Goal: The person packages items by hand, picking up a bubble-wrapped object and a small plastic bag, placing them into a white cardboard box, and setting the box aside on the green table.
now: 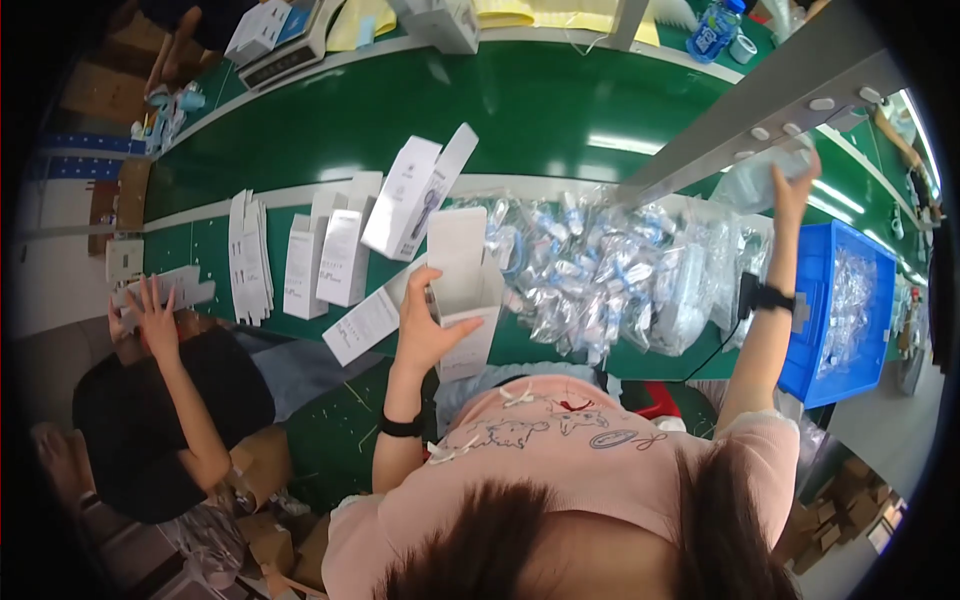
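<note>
My left hand is closed round an open white carton, its flap standing up and its mouth facing me. Far to the right, my right hand grips a translucent plastic tray or bag beneath a grey metal post; its exact kind is blurred. Between my hands lies a pile of small blue-and-white parts in clear bags. Left of my left hand stand several white printed cartons, among them a tall one with an open flap and one lying tilted.
A blue plastic bin of bagged parts sits at my right. The slanting grey post crosses the right side. Flat folded cartons stand at left. A co-worker's hand handles a white carton beside me. A green conveyor surface runs behind.
</note>
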A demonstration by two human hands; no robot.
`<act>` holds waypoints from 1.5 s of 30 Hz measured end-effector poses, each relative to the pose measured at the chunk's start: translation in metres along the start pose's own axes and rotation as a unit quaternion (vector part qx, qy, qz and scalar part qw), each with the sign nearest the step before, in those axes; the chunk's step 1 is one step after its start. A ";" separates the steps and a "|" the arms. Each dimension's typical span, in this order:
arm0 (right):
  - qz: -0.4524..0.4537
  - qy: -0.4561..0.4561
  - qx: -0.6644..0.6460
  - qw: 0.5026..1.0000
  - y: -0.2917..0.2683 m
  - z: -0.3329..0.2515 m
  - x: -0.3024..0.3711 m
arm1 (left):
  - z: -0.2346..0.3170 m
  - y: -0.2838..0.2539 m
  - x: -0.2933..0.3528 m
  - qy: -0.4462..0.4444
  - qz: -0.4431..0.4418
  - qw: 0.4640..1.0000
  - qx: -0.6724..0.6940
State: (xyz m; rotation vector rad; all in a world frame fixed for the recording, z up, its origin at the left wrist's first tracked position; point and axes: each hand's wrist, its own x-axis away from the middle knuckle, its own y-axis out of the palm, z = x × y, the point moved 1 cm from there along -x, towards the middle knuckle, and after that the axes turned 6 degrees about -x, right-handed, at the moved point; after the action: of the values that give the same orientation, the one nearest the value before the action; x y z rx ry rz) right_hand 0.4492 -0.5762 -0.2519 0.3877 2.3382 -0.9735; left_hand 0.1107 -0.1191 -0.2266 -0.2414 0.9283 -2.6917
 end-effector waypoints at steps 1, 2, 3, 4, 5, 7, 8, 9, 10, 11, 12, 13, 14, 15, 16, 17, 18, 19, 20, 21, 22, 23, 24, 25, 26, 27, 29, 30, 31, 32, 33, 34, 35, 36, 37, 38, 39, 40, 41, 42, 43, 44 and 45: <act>0.035 0.066 -0.133 0.988 -0.016 -0.027 0.012 | -0.008 -0.004 0.001 0.005 0.005 1.000 0.007; 0.070 0.132 -0.262 0.953 -0.027 -0.062 0.031 | -0.017 -0.008 0.003 0.011 0.009 1.000 0.014; 0.069 0.132 -0.258 0.955 -0.037 -0.091 0.047 | -0.024 -0.012 0.001 0.022 0.011 0.999 0.024; 0.079 0.154 -0.377 0.910 -0.044 -0.117 0.066 | -0.026 -0.015 -0.002 0.021 0.008 0.999 0.028; 0.088 0.176 -0.490 0.849 -0.048 -0.143 0.082 | -0.019 -0.017 -0.006 0.053 0.010 0.998 0.013; 0.068 0.207 -0.624 0.750 -0.032 -0.203 0.120 | -0.005 -0.018 -0.008 0.120 0.014 0.993 -0.016; 0.058 0.229 -0.592 0.771 -0.016 -0.221 0.142 | -0.002 -0.017 -0.006 0.123 0.009 0.992 -0.014; 0.050 0.248 -0.557 0.791 0.003 -0.240 0.156 | 0.002 -0.015 -0.007 0.131 0.016 0.991 0.008; 0.066 0.279 -0.552 0.783 0.021 -0.287 0.156 | 0.002 -0.012 -0.006 0.139 0.021 0.990 0.029; 0.082 0.309 -0.548 0.773 0.038 -0.331 0.154 | 0.002 -0.009 -0.003 0.146 0.027 0.988 0.050; 0.084 0.296 -0.523 0.795 0.055 -0.347 0.160 | 0.003 -0.009 0.000 0.152 0.021 0.987 0.053; 0.086 0.285 -0.499 0.814 0.070 -0.356 0.168 | 0.002 -0.009 0.004 0.136 0.039 0.988 0.063; 0.072 0.227 -0.468 0.851 0.077 -0.371 0.176 | 0.001 -0.009 0.008 0.120 0.057 0.988 0.074; 0.055 0.167 -0.435 0.883 0.081 -0.382 0.182 | 0.000 -0.010 0.011 0.102 0.078 0.988 0.085; 0.057 0.166 -0.435 0.883 0.078 -0.387 0.186 | -0.005 -0.007 0.014 0.105 0.078 0.988 0.085; -0.063 0.086 -0.395 0.913 0.075 -0.395 0.189 | -0.016 0.000 0.015 0.115 0.104 0.983 0.100; -0.182 0.006 -0.346 0.920 0.075 -0.402 0.192 | -0.029 0.006 0.017 0.126 0.132 0.977 0.113; -0.180 0.005 -0.346 0.921 0.073 -0.403 0.193 | -0.040 0.010 0.019 0.136 0.159 0.970 0.127; -0.213 -0.033 -0.294 0.931 0.071 -0.399 0.193 | -0.051 0.011 0.018 0.139 0.156 0.969 0.130; -0.246 -0.070 -0.240 0.936 0.068 -0.394 0.193 | -0.061 0.011 0.019 0.159 0.145 0.965 0.153; -0.278 -0.107 -0.184 0.937 0.068 -0.392 0.192 | -0.071 0.010 0.020 0.178 0.133 0.959 0.176; -0.277 -0.106 -0.181 0.938 0.067 -0.395 0.193 | -0.070 0.008 0.022 0.197 0.121 0.953 0.199; -0.304 -0.125 -0.178 0.928 0.068 -0.401 0.193 | -0.068 0.007 0.024 0.198 0.119 0.952 0.202; -0.330 -0.143 -0.176 0.916 0.069 -0.407 0.194 | -0.066 0.007 0.026 0.217 0.101 0.959 0.154; -0.355 -0.161 -0.174 0.904 0.069 -0.410 0.195 | -0.063 0.007 0.027 0.235 0.083 0.963 0.106; -0.355 -0.160 -0.172 0.905 0.068 -0.410 0.197 | -0.060 0.007 0.027 0.253 0.066 0.964 0.057; -0.327 -0.206 -0.140 0.912 0.069 -0.411 0.205 | -0.070 0.006 0.017 0.277 0.078 0.952 0.101; -0.313 -0.229 -0.126 0.913 0.074 -0.410 0.209 | -0.078 0.005 0.012 0.294 0.092 0.941 0.140; -0.311 -0.230 -0.126 0.914 0.079 -0.401 0.212 | -0.086 0.004 0.007 0.311 0.106 0.927 0.180; -0.325 -0.158 -0.278 0.890 0.085 -0.382 0.214 | -0.094 0.004 0.003 0.312 0.107 0.927 0.178; -0.331 -0.080 -0.422 0.840 0.090 -0.363 0.214 | -0.100 0.004 0.001 0.311 0.131 0.929 0.152; -0.307 0.032 -0.406 0.860 0.097 -0.346 0.208 | -0.105 0.003 0.004 0.306 0.157 0.931 0.124; -0.278 0.143 -0.382 0.870 0.107 -0.323 0.198 | -0.106 0.002 0.005 0.303 0.181 0.931 0.097; -0.272 0.088 -0.230 0.930 0.122 -0.289 0.194 | -0.106 0.001 0.008 0.301 0.184 0.931 0.095; -0.253 0.031 -0.071 0.964 0.139 -0.255 0.189 | -0.102 0.001 0.006 0.307 0.188 0.928 0.090; -0.284 0.029 0.041 0.958 0.153 -0.233 0.184 | -0.098 0.001 0.007 0.310 0.193 0.927 0.085; -0.314 0.024 0.150 0.937 0.163 -0.219 0.182 | -0.095 -0.001 0.012 0.309 0.200 0.926 0.078; -0.318 0.019 0.146 0.936 0.169 -0.211 0.180 | -0.089 -0.008 0.013 0.305 0.205 0.927 0.075; -0.338 0.018 0.166 0.926 0.174 -0.202 0.178 | -0.083 -0.017 0.012 0.284 0.202 0.937 0.032; -0.357 0.016 0.186 0.915 0.180 -0.197 0.176 | -0.075 -0.026 0.009 0.262 0.199 0.944 -0.011; -0.376 0.013 0.205 0.903 0.185 -0.197 0.175 | -0.067 -0.034 0.007 0.239 0.195 0.950 -0.054; -0.378 0.010 0.202 0.903 0.186 -0.196 0.175 | -0.059 -0.040 0.006 0.237 0.198 0.949 -0.057; -0.378 0.022 0.190 0.906 0.186 -0.203 0.174 | -0.053 -0.047 0.006 0.199 0.162 0.966 -0.041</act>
State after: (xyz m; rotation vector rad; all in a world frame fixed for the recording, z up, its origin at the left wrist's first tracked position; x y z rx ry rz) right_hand 0.3168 -0.2932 -0.3436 -0.4112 2.3530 -1.8040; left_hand 0.0821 -0.0553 -0.2386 0.4182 1.0788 -2.4362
